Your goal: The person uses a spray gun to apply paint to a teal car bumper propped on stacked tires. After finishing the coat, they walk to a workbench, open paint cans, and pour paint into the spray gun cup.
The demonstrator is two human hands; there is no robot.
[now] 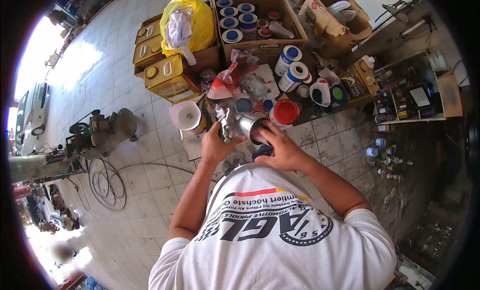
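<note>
My left hand is closed around a silver spray gun, its thumb stretched toward the metal cup. The cup is tipped, with its dark mouth facing my right hand. Fingers of that hand reach over the rim and partly into the mouth; their tips are hard to see. Just beyond the cup stands an open can of red paint. A white tub sits to the left of the gun, and crumpled red-stained paper lies behind it.
Gold rectangular tins and a yellow plastic bag stand at the back left. Behind the paint is a cardboard box of blue-capped cans. A compressor and coiled hose are on the left floor; a shelf box is right.
</note>
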